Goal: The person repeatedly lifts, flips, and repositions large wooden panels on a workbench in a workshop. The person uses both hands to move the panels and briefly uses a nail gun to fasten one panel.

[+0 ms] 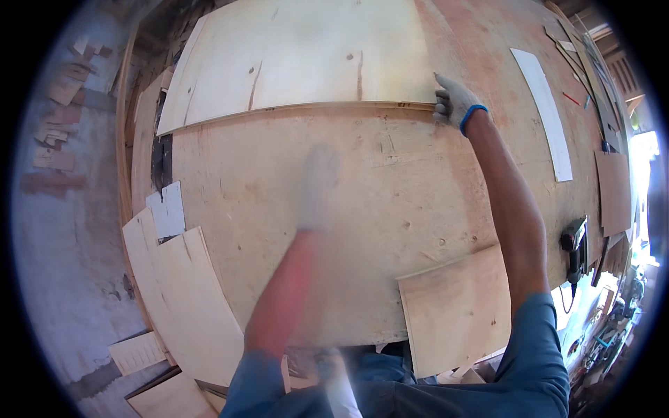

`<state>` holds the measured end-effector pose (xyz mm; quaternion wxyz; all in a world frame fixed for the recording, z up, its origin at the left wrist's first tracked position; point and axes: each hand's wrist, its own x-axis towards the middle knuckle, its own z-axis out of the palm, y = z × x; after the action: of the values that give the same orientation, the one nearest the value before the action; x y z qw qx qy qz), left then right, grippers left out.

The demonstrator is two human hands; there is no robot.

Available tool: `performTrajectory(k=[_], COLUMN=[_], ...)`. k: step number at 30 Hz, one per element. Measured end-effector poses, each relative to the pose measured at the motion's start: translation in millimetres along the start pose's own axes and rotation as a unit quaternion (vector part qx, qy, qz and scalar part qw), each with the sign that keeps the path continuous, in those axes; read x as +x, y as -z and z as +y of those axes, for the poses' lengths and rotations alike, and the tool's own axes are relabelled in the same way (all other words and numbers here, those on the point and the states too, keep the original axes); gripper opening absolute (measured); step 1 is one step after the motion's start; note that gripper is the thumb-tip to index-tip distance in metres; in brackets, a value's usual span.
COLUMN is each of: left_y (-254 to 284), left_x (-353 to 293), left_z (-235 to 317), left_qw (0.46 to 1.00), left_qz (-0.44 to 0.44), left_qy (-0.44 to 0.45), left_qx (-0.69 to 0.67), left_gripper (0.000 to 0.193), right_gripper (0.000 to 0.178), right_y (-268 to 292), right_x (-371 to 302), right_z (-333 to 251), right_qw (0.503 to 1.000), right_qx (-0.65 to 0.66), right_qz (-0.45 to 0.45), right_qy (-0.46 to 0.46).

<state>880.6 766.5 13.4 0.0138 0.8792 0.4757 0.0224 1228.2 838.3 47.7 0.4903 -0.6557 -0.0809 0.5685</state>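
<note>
A pale plywood sheet [306, 56] with dark streaks and knots lies at the far side of the work table [376, 181]. My right hand [454, 101], in a light glove with a blue cuff, is at the sheet's near right corner. Its fingers are curled at the edge and the thumb lies along the side. Over the middle of the table, short of the sheet's near edge, is my left hand [320, 181], also gloved. A haze blurs it, so its fingers cannot be made out; no object shows in it.
A smaller plywood piece [456, 303] overhangs the near edge. Pale boards [191, 285] and a white offcut [167, 209] lie at left. To the right are a long white strip [543, 111], a corded power tool [574, 254], a brown panel [613, 191] and thin wood strips.
</note>
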Motion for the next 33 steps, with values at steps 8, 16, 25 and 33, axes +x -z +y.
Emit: performTrajectory(k=[8, 16, 25, 33], left_y=[-15, -26, -31, -29], left_x=[98, 106, 105, 104], left_z=[-9, -8, -9, -1], left_qw=[-0.033, -0.142, -0.136, -0.192], left_qz=[-0.082, -0.111, -0.108, -0.099], left_qy=[-0.165, -0.153, -0.121, -0.13], left_qx=[0.982, 0.972, 0.977, 0.968], left_gripper=[0.076, 0.062, 0.041, 0.03], right_gripper=[0.035, 0.036, 0.038, 0.049], right_y=[-1, -5, -12, -30], right_x=[4, 6, 2, -10], right_z=[8, 0, 2, 8], right_qw=[1.0, 1.0, 0.994, 0.993], right_qx=[0.01, -0.001, -0.1, -0.06], right_qz=[0.002, -0.001, -0.016, -0.029], right_qy=[0.015, 0.012, 0.051, 0.101])
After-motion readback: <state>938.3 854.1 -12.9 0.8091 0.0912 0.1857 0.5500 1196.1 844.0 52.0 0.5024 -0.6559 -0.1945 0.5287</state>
